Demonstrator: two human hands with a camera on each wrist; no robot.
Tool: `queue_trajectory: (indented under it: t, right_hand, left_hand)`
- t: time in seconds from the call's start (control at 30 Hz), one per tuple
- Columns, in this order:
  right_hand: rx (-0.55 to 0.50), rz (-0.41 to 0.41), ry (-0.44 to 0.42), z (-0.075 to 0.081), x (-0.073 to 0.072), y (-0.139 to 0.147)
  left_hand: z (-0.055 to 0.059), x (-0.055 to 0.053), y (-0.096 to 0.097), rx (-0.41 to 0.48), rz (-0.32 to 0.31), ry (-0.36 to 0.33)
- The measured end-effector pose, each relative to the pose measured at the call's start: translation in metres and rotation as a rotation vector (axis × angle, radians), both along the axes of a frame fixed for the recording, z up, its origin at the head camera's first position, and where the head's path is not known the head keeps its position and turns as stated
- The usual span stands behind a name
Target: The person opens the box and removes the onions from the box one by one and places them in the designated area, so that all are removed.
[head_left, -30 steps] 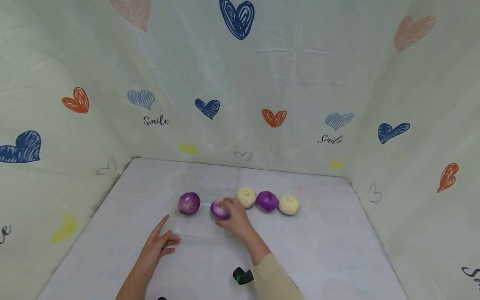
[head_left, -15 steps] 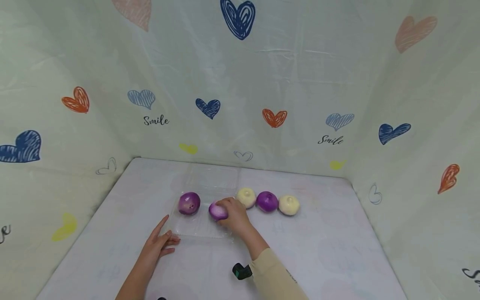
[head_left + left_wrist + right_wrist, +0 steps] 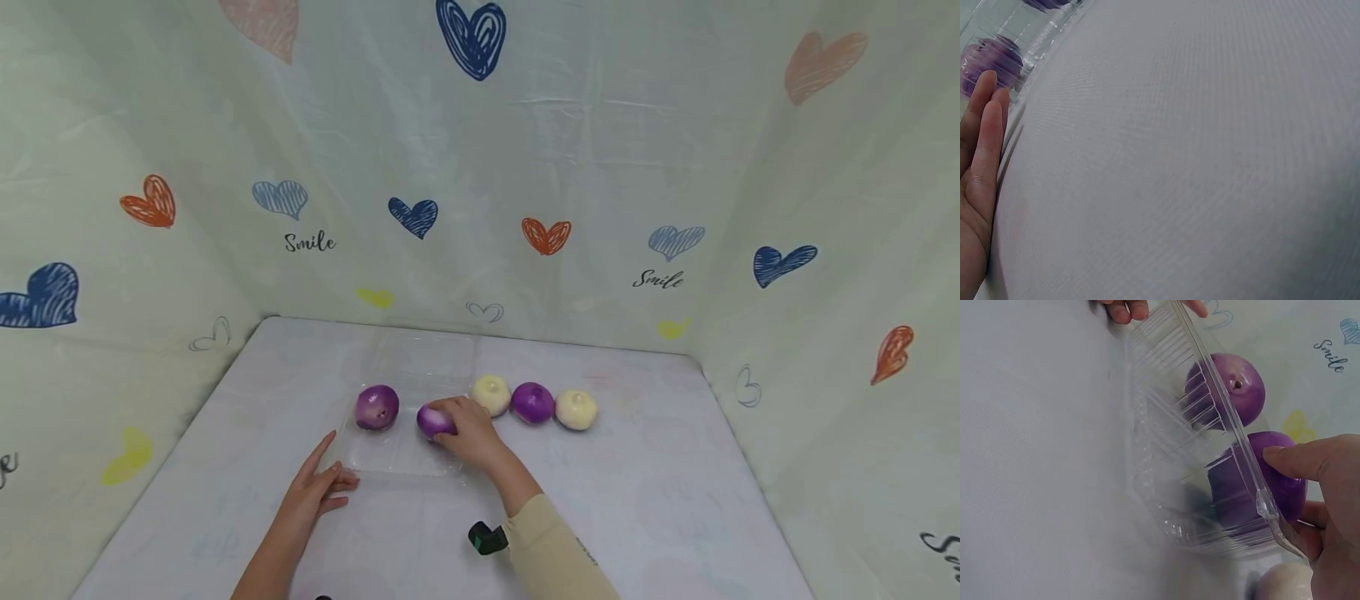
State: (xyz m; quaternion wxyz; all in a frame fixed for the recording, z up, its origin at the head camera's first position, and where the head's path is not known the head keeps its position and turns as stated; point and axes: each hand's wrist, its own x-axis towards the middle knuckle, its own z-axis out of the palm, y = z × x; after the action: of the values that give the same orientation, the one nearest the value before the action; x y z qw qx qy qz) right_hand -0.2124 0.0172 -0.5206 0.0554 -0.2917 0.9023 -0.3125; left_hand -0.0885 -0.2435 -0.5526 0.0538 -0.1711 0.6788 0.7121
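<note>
A clear plastic clamshell box [image 3: 393,463] lies with its lid folded back on the table. My right hand [image 3: 476,437] grips a purple onion [image 3: 433,422] in the right part of the box; in the right wrist view the thumb presses on that onion [image 3: 1279,478], partly behind the clear wall. Another purple onion [image 3: 377,407] sits in the left part. At the box's front left corner is my left hand [image 3: 309,490], its fingers spread and fairly straight, seemingly touching the edge. The left wrist view catches only part of the left hand [image 3: 982,169] beside the box.
To the right of the box stands a row: a pale onion [image 3: 491,395], a purple onion [image 3: 533,403] and another pale onion [image 3: 577,410]. A dark object [image 3: 487,538] sits by the right cuff. Heart-printed cloth [image 3: 480,167] hangs behind the table.
The gripped purple onion has shifted slightly left and turned, so its pale patch shows less. My right hand moves with it a little. The left hand stays where it was.
</note>
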Motion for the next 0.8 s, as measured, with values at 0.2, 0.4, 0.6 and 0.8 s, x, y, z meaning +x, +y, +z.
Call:
queue_trajectory:
  t: [0.2,0.4,0.6,0.8]
  right_hand:
    - [0.028,0.046,-0.011,0.003,0.0,0.003]
    - [0.075,0.088,-0.025,0.009,-0.002,0.005]
    - [0.111,0.122,-0.051,0.013,-0.005,0.006]
    - [0.157,0.132,-0.084,0.013,-0.009,0.005]
  left_hand:
    - [-0.001,-0.001,-0.001,0.001,0.001,-0.01]
    - [-0.001,-0.002,0.0,-0.001,0.003,-0.006]
    - [-0.001,-0.001,0.0,0.001,0.004,-0.001]
    - [0.0,-0.001,0.001,-0.003,0.007,-0.003]
